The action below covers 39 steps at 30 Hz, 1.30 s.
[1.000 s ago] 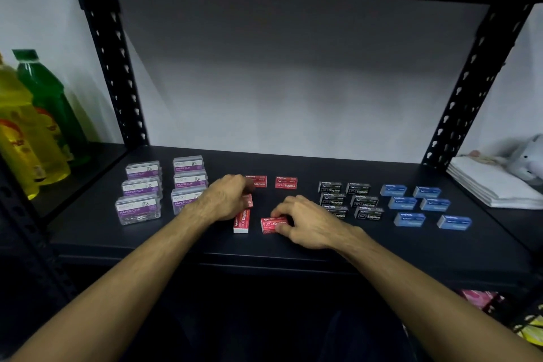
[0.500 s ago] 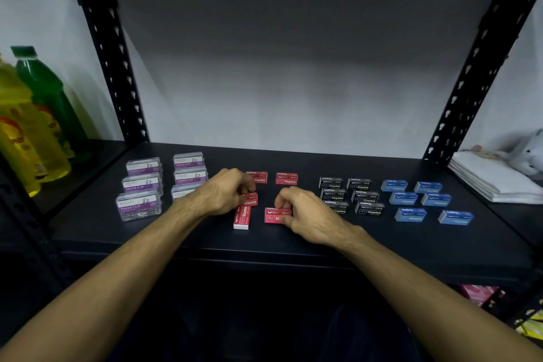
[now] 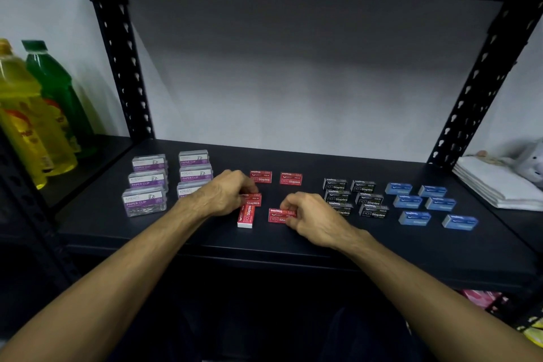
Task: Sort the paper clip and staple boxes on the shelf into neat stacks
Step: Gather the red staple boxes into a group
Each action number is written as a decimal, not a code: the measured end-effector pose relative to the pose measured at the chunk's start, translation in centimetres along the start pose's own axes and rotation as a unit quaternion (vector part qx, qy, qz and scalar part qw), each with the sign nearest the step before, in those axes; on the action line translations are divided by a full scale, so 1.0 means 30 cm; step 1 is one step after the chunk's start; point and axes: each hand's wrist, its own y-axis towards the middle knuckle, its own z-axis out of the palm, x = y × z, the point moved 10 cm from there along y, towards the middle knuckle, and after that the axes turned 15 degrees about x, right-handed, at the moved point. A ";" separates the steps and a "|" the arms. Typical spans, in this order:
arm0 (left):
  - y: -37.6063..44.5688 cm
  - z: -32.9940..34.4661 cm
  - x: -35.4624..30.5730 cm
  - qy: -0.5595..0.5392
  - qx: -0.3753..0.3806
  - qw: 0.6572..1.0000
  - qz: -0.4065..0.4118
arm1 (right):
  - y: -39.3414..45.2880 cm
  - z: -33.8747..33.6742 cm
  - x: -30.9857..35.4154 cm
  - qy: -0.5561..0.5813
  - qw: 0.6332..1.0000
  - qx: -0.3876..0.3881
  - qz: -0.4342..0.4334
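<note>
On the dark shelf [image 3: 293, 247], several red staple boxes lie in the middle. My left hand [image 3: 226, 192] grips one red box [image 3: 253, 199]; a second red box [image 3: 245, 216] lies turned lengthwise just below it. My right hand [image 3: 311, 216] holds another red box [image 3: 279, 215] by its right end. Two more red boxes [image 3: 261, 176] [image 3: 291, 178] sit behind. Clear paper clip boxes [image 3: 144, 200] with purple labels stand at left, partly hidden by my left hand. Black staple boxes [image 3: 368, 198] and blue staple boxes [image 3: 414, 217] lie at right.
Black perforated uprights [image 3: 123, 67] [image 3: 476, 88] frame the bay. Yellow and green bottles [image 3: 32, 114] stand on the neighbouring shelf at left. Folded white cloth [image 3: 493, 182] and a white soft toy [image 3: 531, 161] lie at right. The shelf's front edge runs below my wrists.
My right hand has slid its red box back and a little left, away from the front edge. My left hand stays on its red box, shifted only slightly.
</note>
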 end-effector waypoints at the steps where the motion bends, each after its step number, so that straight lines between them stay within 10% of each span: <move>1: 0.001 -0.001 0.000 0.003 -0.002 1.000 0.002 | 0.003 -0.003 -0.001 -0.002 1.000 -0.003 0.002; 39: 0.089 -0.074 -0.005 0.029 -0.081 0.996 -0.014 | 0.126 -0.119 -0.127 -0.039 0.989 -0.089 0.107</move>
